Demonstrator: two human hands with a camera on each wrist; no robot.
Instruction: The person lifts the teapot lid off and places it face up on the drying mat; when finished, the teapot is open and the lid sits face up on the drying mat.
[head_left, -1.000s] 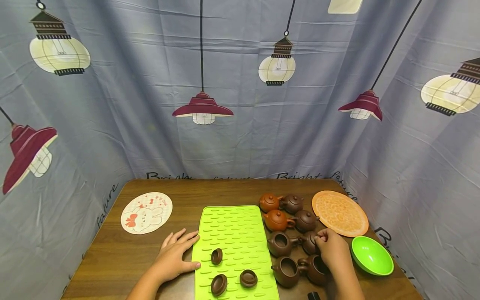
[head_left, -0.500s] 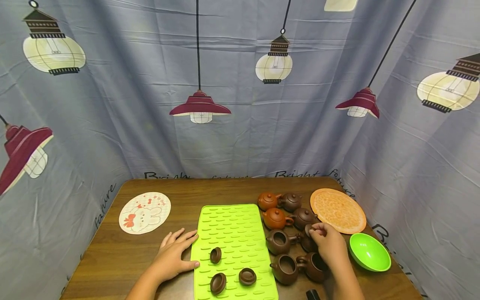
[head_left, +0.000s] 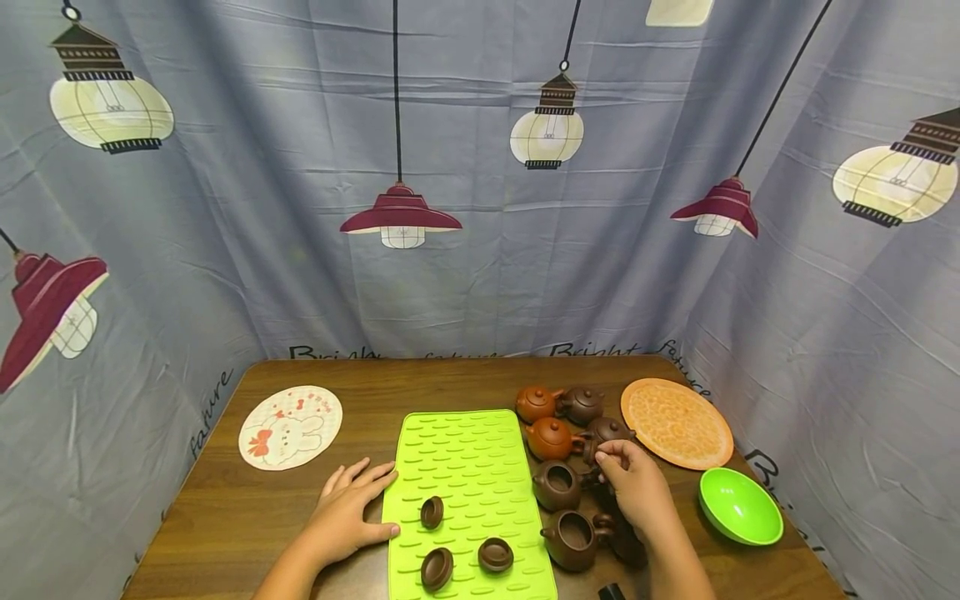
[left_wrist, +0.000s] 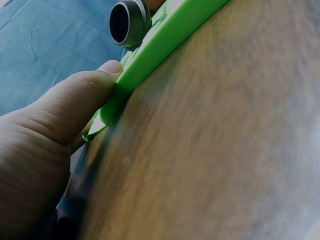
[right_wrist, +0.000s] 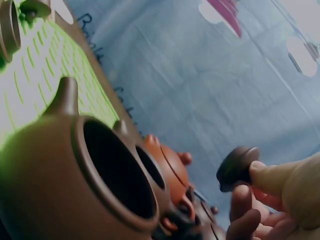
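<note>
Right wrist view, hand (right_wrist: 295,192) pinching lid (right_wrist: 233,167), seemingly obscured in head view

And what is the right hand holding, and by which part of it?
The right hand pinches a small dark lid; whether by its knob or its edge, I cannot tell.

left hand (head_left: 341,518): bare | right hand (head_left: 637,485): bare | both visible forearms (head_left: 678,562): bare

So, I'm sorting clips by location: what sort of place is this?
Perhaps a curtained-off recording booth: a lamp-print curtain hangs behind and beside a wooden table, where teapots stand clustered.
</note>
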